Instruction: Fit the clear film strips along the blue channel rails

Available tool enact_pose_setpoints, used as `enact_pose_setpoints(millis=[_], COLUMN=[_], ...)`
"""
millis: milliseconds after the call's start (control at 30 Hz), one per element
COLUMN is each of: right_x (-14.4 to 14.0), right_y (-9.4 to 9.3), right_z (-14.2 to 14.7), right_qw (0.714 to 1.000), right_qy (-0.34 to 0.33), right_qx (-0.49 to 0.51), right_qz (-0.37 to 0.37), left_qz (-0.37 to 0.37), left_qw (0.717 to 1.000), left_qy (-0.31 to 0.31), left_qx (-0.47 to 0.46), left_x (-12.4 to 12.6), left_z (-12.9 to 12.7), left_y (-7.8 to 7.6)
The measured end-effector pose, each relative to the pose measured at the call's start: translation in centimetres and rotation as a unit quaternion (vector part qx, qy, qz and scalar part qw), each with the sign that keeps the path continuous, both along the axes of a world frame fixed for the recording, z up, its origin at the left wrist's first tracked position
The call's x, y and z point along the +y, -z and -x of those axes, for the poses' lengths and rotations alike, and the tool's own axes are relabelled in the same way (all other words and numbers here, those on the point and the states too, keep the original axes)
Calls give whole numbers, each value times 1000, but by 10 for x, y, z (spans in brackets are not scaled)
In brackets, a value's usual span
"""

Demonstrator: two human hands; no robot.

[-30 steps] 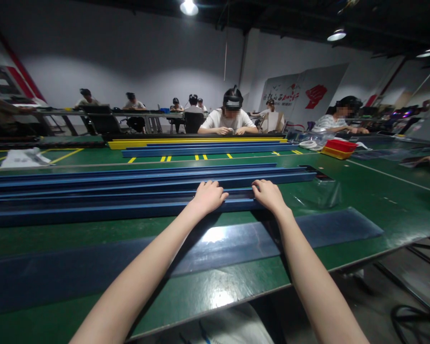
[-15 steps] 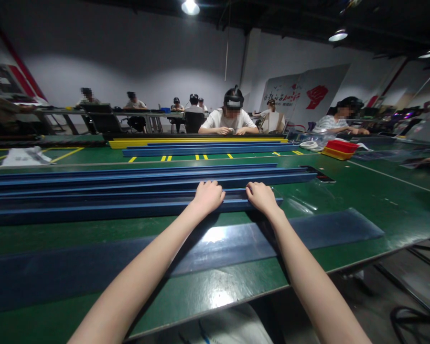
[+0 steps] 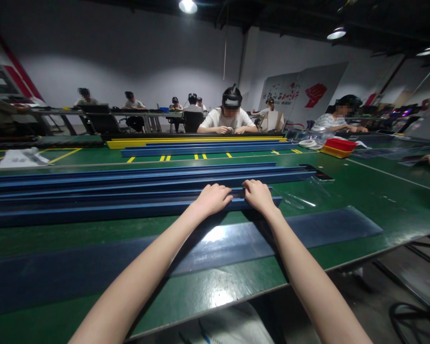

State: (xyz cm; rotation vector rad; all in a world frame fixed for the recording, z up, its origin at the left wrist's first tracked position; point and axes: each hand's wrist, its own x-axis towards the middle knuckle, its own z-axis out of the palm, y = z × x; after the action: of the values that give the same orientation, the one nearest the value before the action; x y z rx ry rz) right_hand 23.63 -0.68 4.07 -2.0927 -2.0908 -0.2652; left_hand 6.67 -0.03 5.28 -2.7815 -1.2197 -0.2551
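Resting side by side on the nearest blue rail (image 3: 93, 210), the left hand (image 3: 211, 199) and right hand (image 3: 258, 196) lie palm down near its right end, fingers curled over the far top edge. Neither grip closes round the rail: the fingers drape and press on it, close together, the two hands almost touching. Laid so, they seem to steady or slide the rail along its length, though that is a judgement only.

The rail lies flat on the green table (image 3: 361, 191), running left to right, the closest of a set of long blue rails (image 3: 129, 179) packed parallel behind it. All are straight, thin-walled channels with raised lips, matt and hard-looking, likely plastic or painted metal. Their common direction keeps each one reachable from the near edge.

Between the rail and the table's edge lies a dark strip (image 3: 308, 231), flat and glossy, catching the lamp. Just right of the rail's end sits a clear film (image 3: 301, 198), crumpled and shiny.

Farther off, more blue and yellow rails (image 3: 200, 143) lie before a seated person (image 3: 227, 119), and a red tray (image 3: 340, 145) stands to the right.
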Motion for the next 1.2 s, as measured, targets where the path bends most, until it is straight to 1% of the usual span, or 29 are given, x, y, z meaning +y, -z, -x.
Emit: enact_pose_setpoints(millis=[133,300,400,500,700,800,933,1100,1200], right_x=[1,3,3,3,2,1,-1,-1,-1], right_y=[-2,-1,0,-1,-1,0,0,3,5], right_z=[-10,-19,-22,-23,-18,-13,-6,4,9], right_qw=[999,998,998,998,999,999,1000,1000,1000], right_qy=[26,45,50,55,51,48,28,20,15], right_qx=[22,27,30,30,11,-5,-14,-16,-15], right_qz=[-8,-20,-23,-20,0,9,-1,-15,-15], left_qz=[-6,-35,-50,-42,-41,-49,-55,-34,-14], left_qw=[1000,996,992,990,986,987,993,999,1000], left_qy=[-20,-75,-110,-134,-157,-148,-105,-37,-17], left_qx=[12,30,29,28,29,26,10,12,16], left_x=[-2,-5,-5,-4,-4,-5,-9,-11,-9], left_z=[2,4,6,7,7,6,3,-3,-4], left_y=[-7,-13,-14,-13,-12,-11,-13,-10,-6])
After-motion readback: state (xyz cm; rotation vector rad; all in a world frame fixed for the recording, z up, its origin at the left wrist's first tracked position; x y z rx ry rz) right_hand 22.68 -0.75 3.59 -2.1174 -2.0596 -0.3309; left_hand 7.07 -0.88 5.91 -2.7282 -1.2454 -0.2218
